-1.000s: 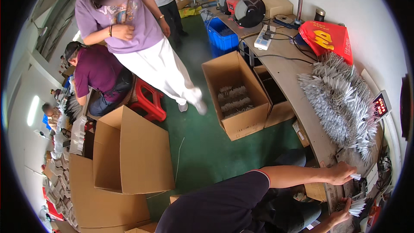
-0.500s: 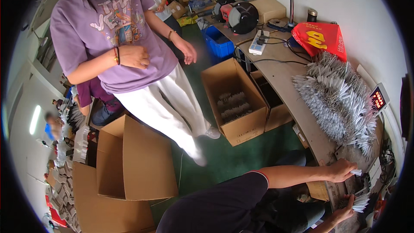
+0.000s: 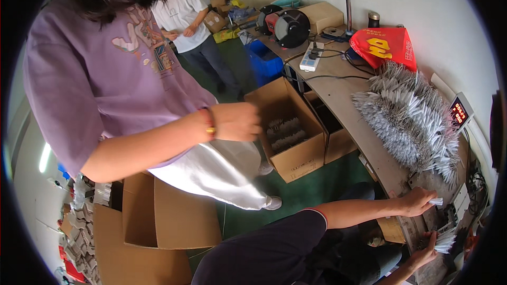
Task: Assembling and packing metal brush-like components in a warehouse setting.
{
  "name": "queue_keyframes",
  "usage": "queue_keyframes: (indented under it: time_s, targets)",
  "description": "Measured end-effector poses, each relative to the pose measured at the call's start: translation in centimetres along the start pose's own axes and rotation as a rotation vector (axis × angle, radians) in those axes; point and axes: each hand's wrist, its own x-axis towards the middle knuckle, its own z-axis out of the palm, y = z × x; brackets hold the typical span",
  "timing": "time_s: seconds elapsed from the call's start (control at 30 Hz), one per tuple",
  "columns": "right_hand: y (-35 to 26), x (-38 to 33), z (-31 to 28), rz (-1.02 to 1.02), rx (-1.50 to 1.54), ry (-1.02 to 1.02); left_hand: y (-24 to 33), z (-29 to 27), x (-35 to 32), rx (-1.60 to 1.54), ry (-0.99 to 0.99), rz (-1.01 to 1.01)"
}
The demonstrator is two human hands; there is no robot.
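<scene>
My left hand (image 3: 419,202) is closed at the table's right part, with the white tips of a few thin strips (image 3: 436,201) poking out past its fingers. Below it, my right hand (image 3: 425,255) grips a fanned bundle of thin white strips (image 3: 445,243). Between and beyond both hands is a small metal fixture (image 3: 449,216), partly hidden. A large heap of similar grey-white strips (image 3: 406,121) with fine wire-like ends lies on the table (image 3: 338,95) above my left hand. The strips' exact kind cannot be made out.
A co-worker in a purple shirt (image 3: 111,74) stands at left, one arm across the view. Another person in white (image 3: 182,18) stands behind. Open cardboard boxes (image 3: 298,163) are on the floor. A red bag (image 3: 385,47), power strip (image 3: 310,58), cutting machine (image 3: 290,28) and digital display (image 3: 459,112) are along the table.
The purple-shirted co-worker has come closer, swinging a forearm rightward. The person in white shows more fully. My hands keep nearly the same places and grips; the view has shifted slightly.
</scene>
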Motion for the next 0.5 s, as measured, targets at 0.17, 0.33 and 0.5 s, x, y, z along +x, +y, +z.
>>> queue_keyframes:
  time_s: [0.17, 0.33, 0.5]
  targets:
    - [0.7, 0.2, 0.2, -0.019, 0.027, -0.024, -0.1, -0.6, -0.3, 0.004, 0.007, -0.022]
    - [0.5, 0.3, -1.2, 0.055, 0.089, 0.094, 0.8, 0.7, 0.2, -0.078, -0.044, -0.020]
    - [-1.1, -0.2, 2.6, -0.133, -0.200, 0.011, -4.4, -0.1, -0.6, -0.119, 0.087, -0.138]
